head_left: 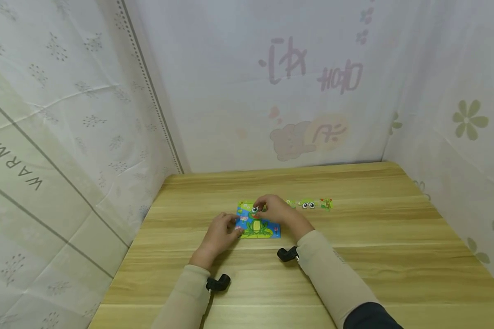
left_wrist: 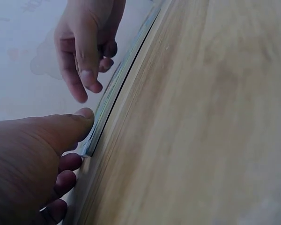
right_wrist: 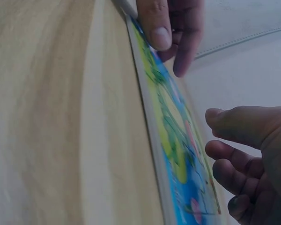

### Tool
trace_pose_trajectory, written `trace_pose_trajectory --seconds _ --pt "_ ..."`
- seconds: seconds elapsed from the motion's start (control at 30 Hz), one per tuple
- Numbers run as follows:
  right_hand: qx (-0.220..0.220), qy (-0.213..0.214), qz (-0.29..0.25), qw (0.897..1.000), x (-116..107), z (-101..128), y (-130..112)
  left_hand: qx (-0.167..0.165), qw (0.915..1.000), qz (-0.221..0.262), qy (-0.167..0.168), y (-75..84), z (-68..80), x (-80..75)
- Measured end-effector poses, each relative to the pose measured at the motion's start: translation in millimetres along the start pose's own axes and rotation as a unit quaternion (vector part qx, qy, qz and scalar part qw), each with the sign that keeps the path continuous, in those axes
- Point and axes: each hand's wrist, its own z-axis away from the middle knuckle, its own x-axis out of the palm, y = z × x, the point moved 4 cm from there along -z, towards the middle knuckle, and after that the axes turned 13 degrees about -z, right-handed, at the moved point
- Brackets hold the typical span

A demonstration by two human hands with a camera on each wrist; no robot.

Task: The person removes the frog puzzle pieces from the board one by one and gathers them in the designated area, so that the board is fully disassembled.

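A frog picture board (head_left: 256,227), blue and green with a big-eyed frog, lies flat on the wooden table. My left hand (head_left: 218,235) is at its left side, with the thumb (left_wrist: 82,123) resting at the near corner and the other fingers loosely bent beside the edge. Over the upper right part of the board is my right hand (head_left: 281,211), thumb and fingers bent. In the right wrist view a gap shows between that thumb (right_wrist: 225,119) and the fingers, with nothing visible in it. The right hand hides part of the frog's head.
To the right of the board lies a narrow strip of colourful cut-out shapes, including a pair of cartoon eyes (head_left: 308,205); its left end is partly behind my right hand. The wooden table (head_left: 374,260) ends at printed cloth walls (head_left: 222,91) on the back and sides.
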Motion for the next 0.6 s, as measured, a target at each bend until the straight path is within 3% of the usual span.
trace_pose_trajectory --seconds 0.27,0.6 --pt "-0.018 -0.005 0.038 0.999 10 -4 -1 -0.012 0.9999 -0.007 0.007 1.5 0.2 0.0" --pt "0.0 -0.005 0.047 0.999 20 -6 2 -0.008 0.9999 0.001 0.015 -0.7 -1.2 3.0"
